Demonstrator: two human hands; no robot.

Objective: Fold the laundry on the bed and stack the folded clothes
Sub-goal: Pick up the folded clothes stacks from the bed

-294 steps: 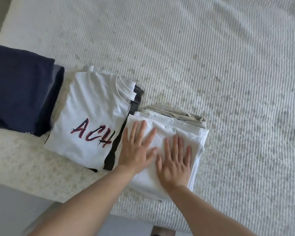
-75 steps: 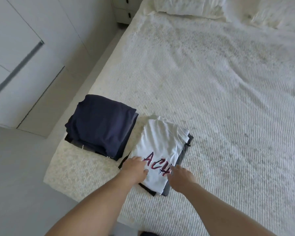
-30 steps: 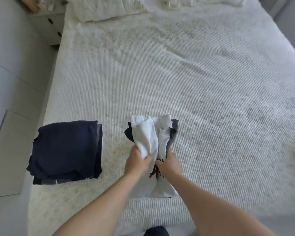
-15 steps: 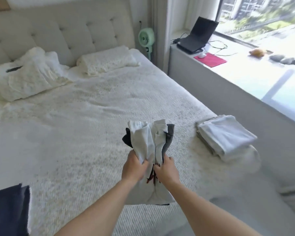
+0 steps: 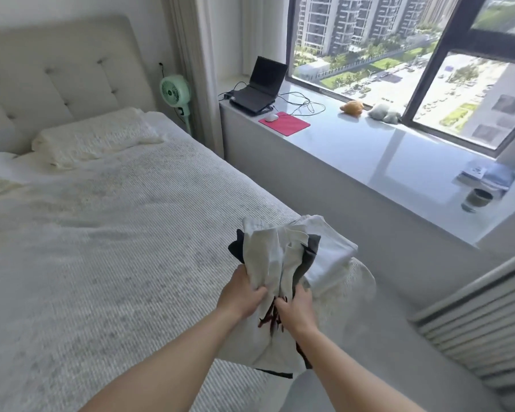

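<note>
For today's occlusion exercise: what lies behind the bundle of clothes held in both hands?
A folded white stack on the bed corner shows behind the bundle. Its left part, and anything beneath it, is covered.

Dark red lettering is showing on the white shirt (image 5: 268, 331), at about 6 o'clock in the view, bunched between the left hand (image 5: 242, 295) and the right hand (image 5: 295, 310); creases are hiding its letters, so no word is reading legibly. No other text is appearing legibly.

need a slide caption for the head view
Both hands, left hand and right hand, carry folded shirts toward white stack.
</note>
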